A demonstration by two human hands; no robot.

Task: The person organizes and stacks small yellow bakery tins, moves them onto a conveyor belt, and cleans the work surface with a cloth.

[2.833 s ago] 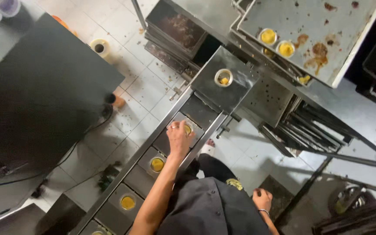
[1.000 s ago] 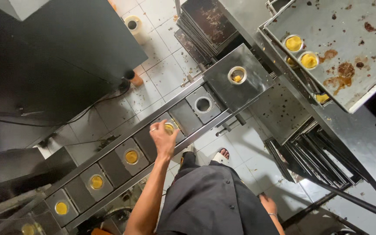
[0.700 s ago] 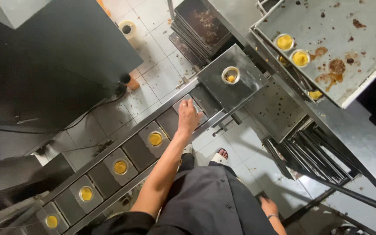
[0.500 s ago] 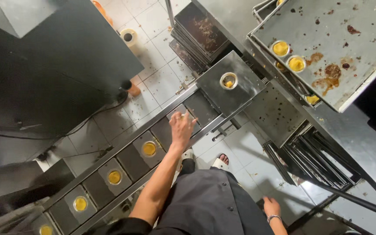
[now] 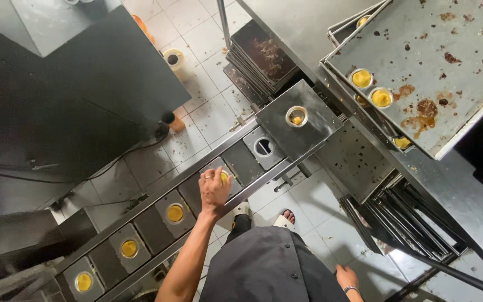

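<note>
- Since half a second ago, we are drawing our left hand (image 5: 214, 189) back along the grey metal conveyor (image 5: 141, 226), fingers grasping a small yellow-filled cup (image 5: 224, 178).
- Three filled slots are trailing behind; one round slot (image 5: 263, 146) is sitting empty ahead.
- Our right hand (image 5: 346, 276) is hanging released, holding nothing.

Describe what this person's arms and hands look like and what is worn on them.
Both hands are bare, no gloves. The left hand wears a ring on one finger, and its forearm is uncovered, with no sleeve showing. The right hand has a thin bracelet at the wrist. The garment below is dark and buttoned.
</note>
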